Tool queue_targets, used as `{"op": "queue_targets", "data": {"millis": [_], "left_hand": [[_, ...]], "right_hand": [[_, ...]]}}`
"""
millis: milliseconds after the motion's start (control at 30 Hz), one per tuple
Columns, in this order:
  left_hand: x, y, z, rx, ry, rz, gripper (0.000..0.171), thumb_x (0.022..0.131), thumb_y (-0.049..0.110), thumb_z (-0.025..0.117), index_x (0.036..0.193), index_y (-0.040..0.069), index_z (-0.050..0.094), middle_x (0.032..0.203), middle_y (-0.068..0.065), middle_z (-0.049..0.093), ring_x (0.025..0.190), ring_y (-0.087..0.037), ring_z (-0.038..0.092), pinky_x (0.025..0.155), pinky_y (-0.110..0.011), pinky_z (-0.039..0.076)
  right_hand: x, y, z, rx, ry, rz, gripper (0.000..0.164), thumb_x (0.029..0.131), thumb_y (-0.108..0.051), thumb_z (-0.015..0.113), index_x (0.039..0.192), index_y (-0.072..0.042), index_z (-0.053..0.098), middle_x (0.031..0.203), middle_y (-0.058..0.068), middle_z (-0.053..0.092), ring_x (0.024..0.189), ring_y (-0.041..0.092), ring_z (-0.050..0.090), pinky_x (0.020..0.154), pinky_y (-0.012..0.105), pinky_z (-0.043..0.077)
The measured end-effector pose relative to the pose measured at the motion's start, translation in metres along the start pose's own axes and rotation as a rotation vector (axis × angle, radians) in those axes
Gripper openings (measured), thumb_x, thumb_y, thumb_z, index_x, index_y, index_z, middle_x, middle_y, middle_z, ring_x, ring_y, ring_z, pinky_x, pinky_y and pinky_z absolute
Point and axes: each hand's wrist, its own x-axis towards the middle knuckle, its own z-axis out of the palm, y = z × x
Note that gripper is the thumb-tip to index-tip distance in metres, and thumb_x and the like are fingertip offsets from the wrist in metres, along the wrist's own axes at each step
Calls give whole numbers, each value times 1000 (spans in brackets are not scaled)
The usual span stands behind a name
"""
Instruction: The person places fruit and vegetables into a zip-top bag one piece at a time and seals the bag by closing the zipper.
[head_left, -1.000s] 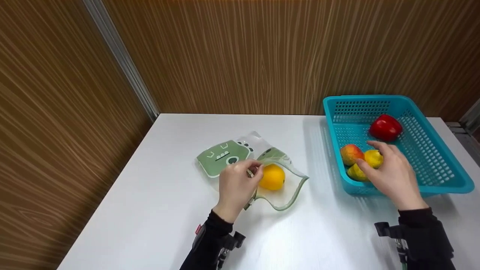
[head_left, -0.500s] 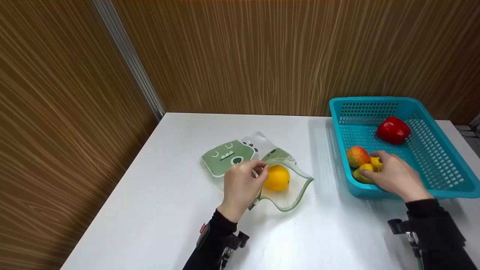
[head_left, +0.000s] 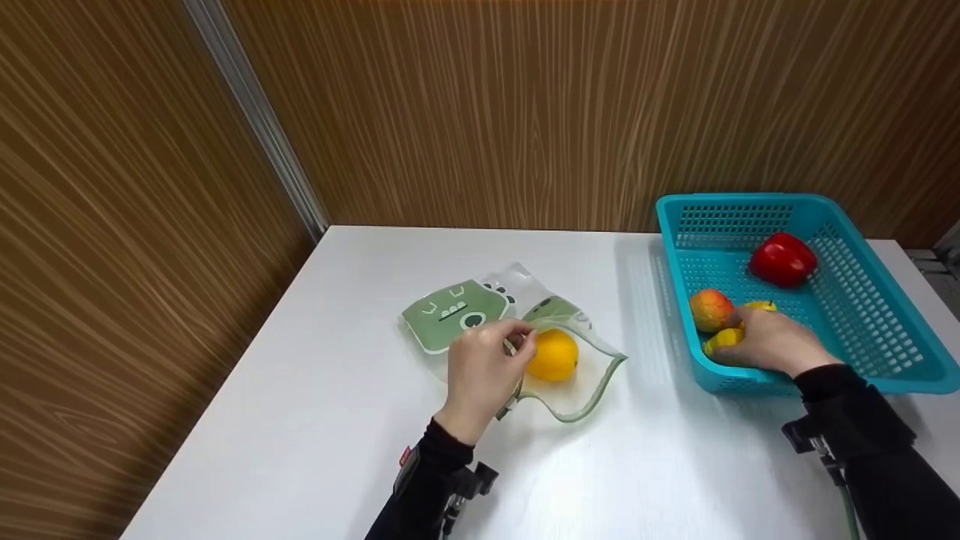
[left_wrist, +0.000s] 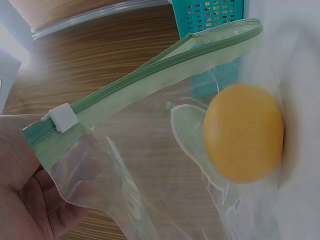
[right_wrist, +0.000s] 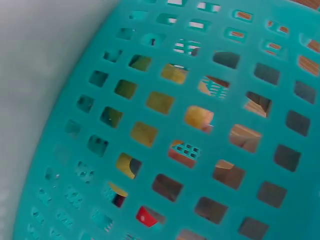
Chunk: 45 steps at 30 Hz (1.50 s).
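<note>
My left hand (head_left: 487, 367) pinches the open mouth of a clear zip bag (left_wrist: 150, 75) with green edging and a white slider (left_wrist: 63, 117). Just inside that mouth lies a smooth yellow-orange fruit (head_left: 553, 355). Over in the turquoise basket (head_left: 885, 330), my right hand (head_left: 776, 341) has its fingers and thumb curled round a yellow fruit (head_left: 724, 342), which is partly hidden. More yellow (head_left: 765, 305) shows behind the knuckles. A red-and-yellow fruit (head_left: 710, 310) sits beside the fingertips. In the right wrist view, the basket's perforated wall (right_wrist: 225, 180) blocks most of the hand.
A glossy red, pepper-like thing (head_left: 783, 259) lies farther back in the basket. The bag's green printed part (head_left: 457, 311) spreads flat on the white table (head_left: 300, 420). Wood-grain panels (head_left: 487, 112) stand behind and at the left.
My right hand has lowered into the basket, and its spread fingers have closed round the yellow fruit. My left hand keeps its pinch on the bag.
</note>
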Motion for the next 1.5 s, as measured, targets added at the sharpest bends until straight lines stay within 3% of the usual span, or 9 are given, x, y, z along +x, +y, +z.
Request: {"op": "queue_targets", "data": {"millis": [333, 567, 733, 933, 1133, 1333, 1500], "left_hand": [[0, 0, 0, 6, -3, -6, 10, 83, 21, 68, 87, 15, 75, 69, 5, 72, 57, -9, 63, 52, -11, 36], [0, 0, 1, 18, 4, 10, 9, 83, 20, 68, 85, 16, 76, 68, 6, 71, 57, -9, 62, 51, -11, 33], [-1, 1, 2, 13, 4, 10, 9, 83, 21, 68, 85, 16, 76, 68, 6, 71, 55, -5, 60, 51, -11, 33], [-1, 1, 1, 13, 0, 11, 9, 83, 21, 68, 86, 16, 75, 68, 6, 71, 55, -5, 59, 51, -11, 33], [0, 2, 1, 6, -8, 0, 10, 83, 21, 68, 87, 16, 75, 69, 6, 71, 56, -7, 61, 52, -11, 34], [0, 2, 0, 5, -11, -2, 10, 83, 21, 68, 88, 16, 75, 69, 6, 71, 56, -7, 61, 52, -11, 34], [0, 2, 0, 16, -2, -2, 9, 83, 21, 68, 86, 17, 75, 68, 6, 71, 56, -7, 60, 52, -11, 33]], "right_hand": [[12, 0, 3, -33, -86, -4, 59, 83, -27, 65, 128, 7, 48, 106, 25, 58, 90, 36, 49, 73, 41, 45], [16, 2, 6, -74, -82, -1, 57, 82, -24, 65, 126, 9, 49, 100, 23, 59, 88, 35, 49, 73, 41, 46], [11, 2, 3, -50, -59, -11, 65, 80, -27, 67, 129, 9, 45, 102, 24, 57, 88, 35, 49, 69, 36, 45], [-1, -6, -7, 22, 46, -43, 79, 81, -36, 67, 137, 9, 34, 118, 31, 53, 93, 37, 50, 71, 36, 47], [-21, -22, -14, 107, 235, -89, 67, 82, -30, 69, 131, 4, 38, 119, 29, 53, 96, 38, 51, 76, 43, 53], [-46, -40, -12, 157, 404, -126, 63, 80, -24, 72, 128, 2, 40, 119, 26, 49, 97, 39, 46, 79, 51, 51], [-66, -59, -6, 186, 528, -174, 60, 74, -15, 75, 123, 0, 44, 114, 23, 51, 94, 35, 46, 73, 47, 50]]}}
